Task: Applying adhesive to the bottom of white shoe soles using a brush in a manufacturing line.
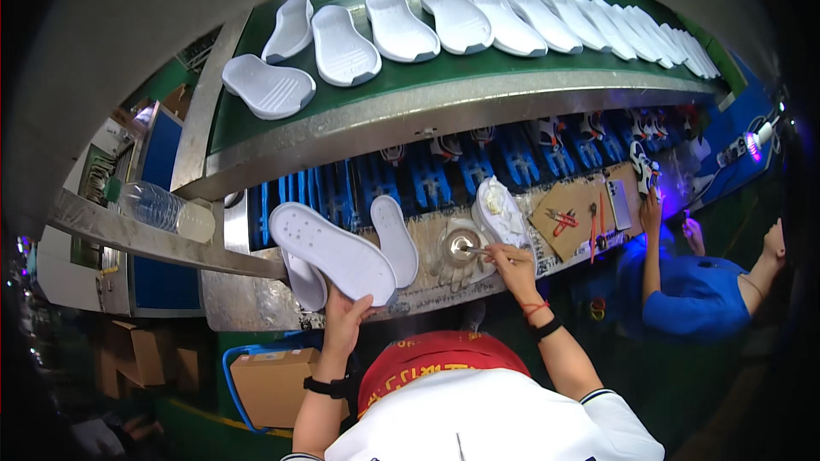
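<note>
My left hand [345, 321] grips a white shoe sole [335, 246] at its lower right end, with small holes visible at the far end. Two more white soles lie by it: one sole [395, 239] just to the right, another [305, 282] partly hidden beneath. The fingers of my right hand [512, 270] are closed round a thin brush [481, 250], whose tip dips into a round metal pot [461, 244] of pale liquid. A stained glove or cloth seems to lie around the pot. Just beyond my right hand is a white sole with crumpled white material [502, 212] on it.
Overhead runs a green shelf belt [342, 101] lined with several white soles. Below it, blue racks [427, 175] carry shoes. To the right lie red-handled pliers [561, 220], a phone [618, 204] and a co-worker in blue [696, 294]. A plastic bottle [162, 209] rests at left.
</note>
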`<state>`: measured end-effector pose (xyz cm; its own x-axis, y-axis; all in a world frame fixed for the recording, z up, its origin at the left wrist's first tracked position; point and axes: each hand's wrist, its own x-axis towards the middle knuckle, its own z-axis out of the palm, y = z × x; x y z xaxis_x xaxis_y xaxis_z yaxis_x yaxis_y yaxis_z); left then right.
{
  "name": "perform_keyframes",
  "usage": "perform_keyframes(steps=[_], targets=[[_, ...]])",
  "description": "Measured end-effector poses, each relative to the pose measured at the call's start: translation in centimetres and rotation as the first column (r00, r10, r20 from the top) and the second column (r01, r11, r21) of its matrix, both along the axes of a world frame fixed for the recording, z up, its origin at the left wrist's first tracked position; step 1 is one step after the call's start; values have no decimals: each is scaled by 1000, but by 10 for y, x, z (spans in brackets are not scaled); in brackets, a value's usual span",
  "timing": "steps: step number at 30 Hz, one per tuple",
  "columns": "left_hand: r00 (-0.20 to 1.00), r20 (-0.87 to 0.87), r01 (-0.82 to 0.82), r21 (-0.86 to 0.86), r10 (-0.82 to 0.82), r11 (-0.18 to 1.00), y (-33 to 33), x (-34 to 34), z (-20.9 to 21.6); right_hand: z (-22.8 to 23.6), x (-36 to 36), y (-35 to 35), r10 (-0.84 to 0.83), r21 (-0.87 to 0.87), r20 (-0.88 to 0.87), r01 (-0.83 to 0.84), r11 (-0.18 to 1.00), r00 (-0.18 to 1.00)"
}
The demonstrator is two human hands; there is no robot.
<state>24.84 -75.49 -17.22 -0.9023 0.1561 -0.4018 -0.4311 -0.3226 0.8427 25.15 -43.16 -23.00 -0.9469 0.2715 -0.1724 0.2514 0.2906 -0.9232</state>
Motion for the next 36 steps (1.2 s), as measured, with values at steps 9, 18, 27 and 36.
perform_keyframes(steps=[9, 18, 27, 36], targets=[[984, -165, -80, -89, 64, 993, 25, -9, 22, 5, 9, 11, -91, -270, -37, 78, 960, 995], [930, -366, -115, -182, 42, 977, 59, -23, 55, 131, 30, 13, -192, -319, -272, 99, 943, 943], [921, -389, -122, -197, 37, 973, 71, -30, 69, 178, 24, -7, 52, -354, -392, -203, 913, 919], [923, -385, -113, -300, -12, 947, 72, -20, 73, 170, 6, -31, 299, -56, -374, -343, 938, 878]])
